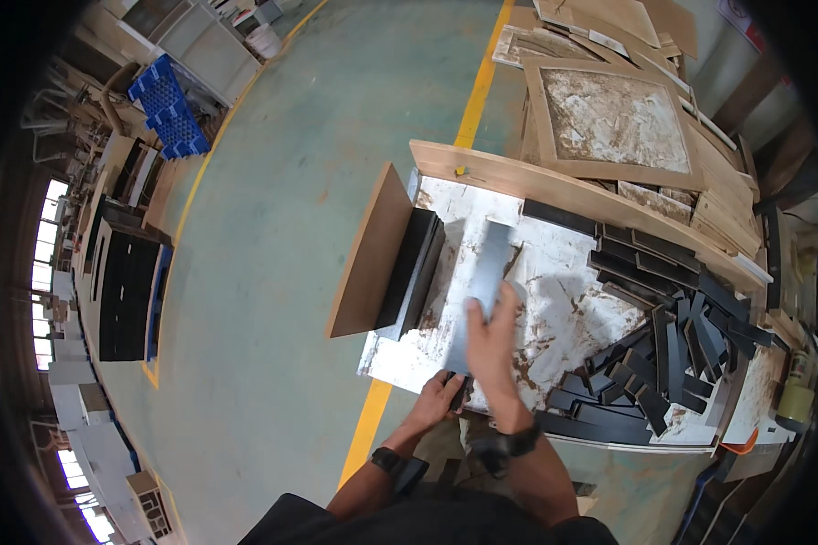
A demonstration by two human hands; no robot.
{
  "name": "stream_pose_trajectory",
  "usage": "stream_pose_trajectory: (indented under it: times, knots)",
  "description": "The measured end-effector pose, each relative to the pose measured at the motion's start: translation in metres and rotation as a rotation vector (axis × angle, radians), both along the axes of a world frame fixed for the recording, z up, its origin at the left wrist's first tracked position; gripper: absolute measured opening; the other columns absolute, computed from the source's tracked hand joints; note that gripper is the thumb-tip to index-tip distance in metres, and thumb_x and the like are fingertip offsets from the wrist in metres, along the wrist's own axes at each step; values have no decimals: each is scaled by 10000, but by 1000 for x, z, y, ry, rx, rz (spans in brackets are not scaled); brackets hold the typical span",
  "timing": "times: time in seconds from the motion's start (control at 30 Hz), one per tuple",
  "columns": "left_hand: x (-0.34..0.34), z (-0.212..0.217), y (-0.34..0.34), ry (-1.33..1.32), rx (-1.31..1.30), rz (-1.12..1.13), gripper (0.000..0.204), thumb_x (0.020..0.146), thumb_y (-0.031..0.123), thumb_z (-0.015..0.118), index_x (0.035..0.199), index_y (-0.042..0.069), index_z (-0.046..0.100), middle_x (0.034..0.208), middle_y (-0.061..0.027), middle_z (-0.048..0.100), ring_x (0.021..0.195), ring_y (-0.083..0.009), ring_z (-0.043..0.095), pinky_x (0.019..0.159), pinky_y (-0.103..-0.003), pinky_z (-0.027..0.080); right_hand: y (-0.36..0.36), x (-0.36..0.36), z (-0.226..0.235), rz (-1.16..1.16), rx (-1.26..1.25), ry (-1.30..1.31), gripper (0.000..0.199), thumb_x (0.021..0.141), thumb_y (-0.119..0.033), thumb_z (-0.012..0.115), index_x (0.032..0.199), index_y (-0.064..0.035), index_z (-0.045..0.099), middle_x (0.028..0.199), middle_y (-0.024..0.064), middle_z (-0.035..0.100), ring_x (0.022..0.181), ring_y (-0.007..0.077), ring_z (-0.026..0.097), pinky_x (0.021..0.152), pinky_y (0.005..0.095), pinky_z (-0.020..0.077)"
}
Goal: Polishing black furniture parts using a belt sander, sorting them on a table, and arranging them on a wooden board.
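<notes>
A long, narrow dark board [473, 272], its face shining grey and blurred by motion, slants away from me above the white tabletop. My right hand [493, 350] closes over it near the middle, thumb on the left edge and fingers on the right. At the board's near end, my left hand [439, 396] has its fingers curled around a small dark piece [461, 392]. Whether that piece is the board's own end or a separate part, I cannot tell. Dark bands circle both wrists.
The worktable [554, 318] has a scuffed white top. Black panels [409, 272] stand against an upright wooden panel [365, 259] at left. Loose black strips [663, 354] pile up at right. A wooden board [573, 202] edges the far side, with dusty panels [623, 118] beyond.
</notes>
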State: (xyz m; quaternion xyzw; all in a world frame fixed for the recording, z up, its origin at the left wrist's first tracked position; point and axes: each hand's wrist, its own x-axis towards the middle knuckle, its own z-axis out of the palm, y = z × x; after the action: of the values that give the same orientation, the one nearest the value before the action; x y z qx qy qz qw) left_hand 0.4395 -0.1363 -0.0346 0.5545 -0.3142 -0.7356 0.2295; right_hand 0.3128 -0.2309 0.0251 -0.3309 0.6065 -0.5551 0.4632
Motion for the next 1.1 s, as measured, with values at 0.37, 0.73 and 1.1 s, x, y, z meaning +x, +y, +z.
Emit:
stream_pose_trajectory:
  times: [0.37, 0.73, 1.1]
  knots:
    - [1, -10, 12, 0, -122, 197, 326, 1058, 351, 537, 1036, 26, 544, 751, -29, 620, 603, -102, 569, 560, -238, 471, -58, 107, 4, -92, -12, 547, 545, 949, -122, 616, 1432, 25, 412, 1423, 238, 443, 1269, 448, 466, 1067, 526, 378]
    - [19, 2, -11, 47, -44, 125, 315, 1055, 342, 539, 1056, 27, 544, 742, -42, 628, 580, -108, 573, 520, -245, 457, -26, 27, -37, -63, 38, 525, 654, 959, -237, 636, 1456, 76, 351, 1375, 323, 470, 1274, 447, 478, 1084, 482, 377]
    - [22, -6, -40, 101, 102, 392, 287, 1012, 267, 621, 1194, 54, 559, 995, -76, 683, 823, -170, 703, 687, -257, 563, -41, 10, -134, 72, 98, -143, 222, 961, -161, 669, 1040, 32, 591, 864, 94, 658, 747, 186, 617, 671, 343, 493]
